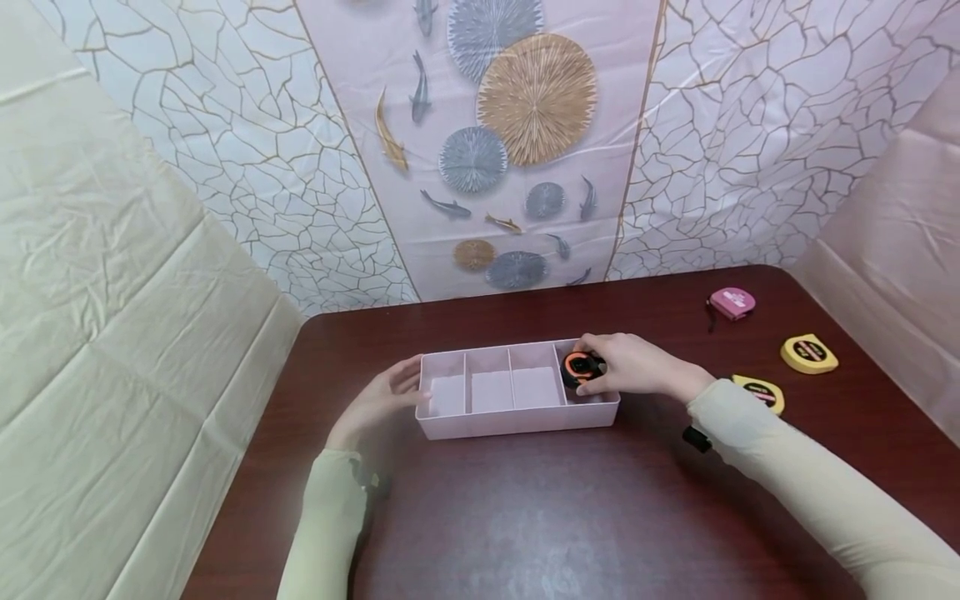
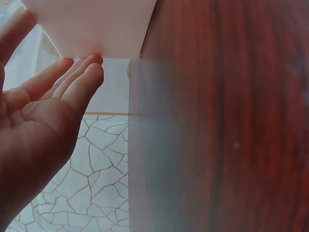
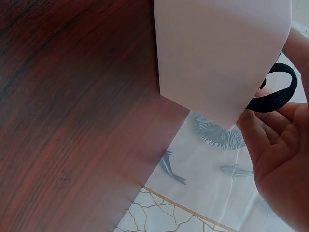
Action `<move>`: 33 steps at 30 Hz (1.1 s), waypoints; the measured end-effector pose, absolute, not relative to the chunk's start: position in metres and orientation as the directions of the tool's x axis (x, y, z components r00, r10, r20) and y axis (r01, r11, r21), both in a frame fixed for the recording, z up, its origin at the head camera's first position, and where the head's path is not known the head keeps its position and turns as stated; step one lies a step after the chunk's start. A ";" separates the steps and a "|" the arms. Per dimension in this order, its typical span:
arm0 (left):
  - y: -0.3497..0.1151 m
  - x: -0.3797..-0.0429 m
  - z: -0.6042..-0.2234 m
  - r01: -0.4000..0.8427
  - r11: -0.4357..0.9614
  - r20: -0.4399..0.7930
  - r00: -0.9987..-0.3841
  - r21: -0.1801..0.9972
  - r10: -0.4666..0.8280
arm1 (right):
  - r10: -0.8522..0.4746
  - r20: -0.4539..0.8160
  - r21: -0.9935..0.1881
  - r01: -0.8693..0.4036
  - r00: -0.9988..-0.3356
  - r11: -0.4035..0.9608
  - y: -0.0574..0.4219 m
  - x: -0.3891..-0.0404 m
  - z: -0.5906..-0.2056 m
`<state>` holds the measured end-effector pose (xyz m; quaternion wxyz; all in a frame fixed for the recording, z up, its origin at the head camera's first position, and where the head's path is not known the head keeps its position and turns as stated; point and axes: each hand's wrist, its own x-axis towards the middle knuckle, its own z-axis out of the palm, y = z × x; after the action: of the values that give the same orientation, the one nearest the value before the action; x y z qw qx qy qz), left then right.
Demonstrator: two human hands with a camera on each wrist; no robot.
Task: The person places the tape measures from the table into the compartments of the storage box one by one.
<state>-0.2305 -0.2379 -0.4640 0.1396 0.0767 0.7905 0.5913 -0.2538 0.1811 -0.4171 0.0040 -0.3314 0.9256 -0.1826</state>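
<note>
A pale pink box (image 1: pixel 517 422) with a row of compartments stands on the dark table. In its rightmost compartment my right hand (image 1: pixel 637 364) grips a black and orange tape measure (image 1: pixel 579 368), thumb on the near side and fingers on the far side. Its black wrist strap (image 3: pixel 285 99) loops out past the box wall in the right wrist view. At the box's left end, my left hand (image 1: pixel 377 402) touches the end wall with fairly straight fingertips, as the left wrist view (image 2: pixel 43 106) also shows. The tape's underside is hidden inside the compartment.
To the right lie a pink tape measure (image 1: pixel 732 303) with a dark strap, a yellow tape measure (image 1: pixel 808 354) and another yellow one (image 1: pixel 761 392) partly behind my right sleeve. A patterned cloth (image 1: pixel 517 167) hangs behind the table (image 1: pixel 525 508).
</note>
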 end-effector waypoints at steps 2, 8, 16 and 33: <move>-0.238 -0.231 -0.465 -0.040 0.299 -0.128 -0.951 0.953 0.281 | -0.617 0.111 -0.342 -0.613 -0.779 0.712 0.181 -0.254 -0.418; -0.238 -0.231 -0.465 -0.025 0.298 -0.116 -0.950 0.954 0.292 | -0.626 0.123 -0.346 -0.624 -0.770 0.700 0.181 -0.253 -0.417; -0.237 -0.230 -0.463 -0.020 0.296 -0.111 -0.950 0.955 0.293 | -0.646 0.144 -0.410 -0.639 -0.750 0.651 0.182 -0.252 -0.417; -0.238 -0.230 -0.462 -0.028 0.319 -0.125 -0.949 0.947 0.289 | -0.673 0.133 -0.427 -0.655 -0.728 0.624 0.187 -0.258 -0.416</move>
<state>-0.2302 -0.2377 -0.4617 0.1373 0.0816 0.8004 0.5778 -0.2583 0.1867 -0.4157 0.0199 -0.3684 0.9008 -0.2290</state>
